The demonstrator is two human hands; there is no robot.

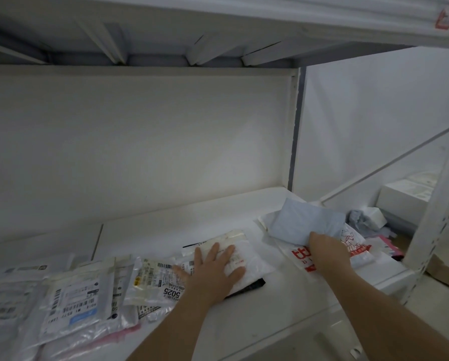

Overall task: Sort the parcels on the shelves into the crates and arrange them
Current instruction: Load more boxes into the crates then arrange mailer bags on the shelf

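On the near right of the shelf (166, 220), the right hand (327, 252) grips a pale blue parcel (304, 221) by its near edge, fingers curled under, probably to lift it. Left of it, the left hand (213, 269) lies flat, fingers spread, pressing a white parcel (244, 246), likely steadying the pile. More labelled parcels (72, 306) lie overlapped far left. No crate shows, so their contents cannot be told.

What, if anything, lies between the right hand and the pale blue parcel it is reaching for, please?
Nothing visible does. The right hand already grips the near edge of the blue parcel, which lies on top of a white bag with red print. The left hand presses flat on another parcel, clear of it.
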